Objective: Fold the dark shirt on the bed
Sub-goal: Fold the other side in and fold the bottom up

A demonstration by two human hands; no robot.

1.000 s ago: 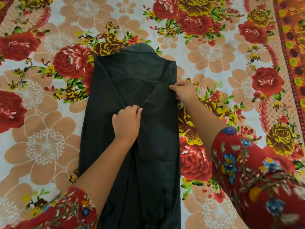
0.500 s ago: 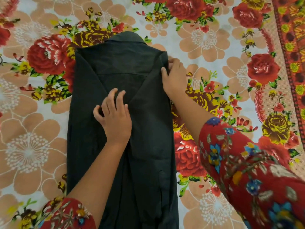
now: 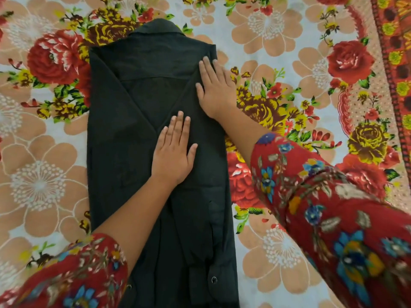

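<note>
Head view: left grip (image 3: 173, 150) and right grip (image 3: 214, 87) are lying flat (grasping nothing) on the dark shirt (image 3: 115, 141).
Sliding palms may be dragging its folded sides open.

The shirt (image 3: 124, 130) is matte dark woven cloth with small shiny snaps (image 3: 214, 279). The bedsheet (image 3: 289, 52) looks like soft printed cotton, no gloss; the sleeves (image 3: 333, 218) are thin printed fabric.

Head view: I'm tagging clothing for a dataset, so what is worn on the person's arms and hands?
The left sleeve and right sleeve are loose red fabric printed with blue, yellow and pale flowers and leaves, ending well above the wrists. The left hand and right hand show no gloves, rings or watch.
</note>
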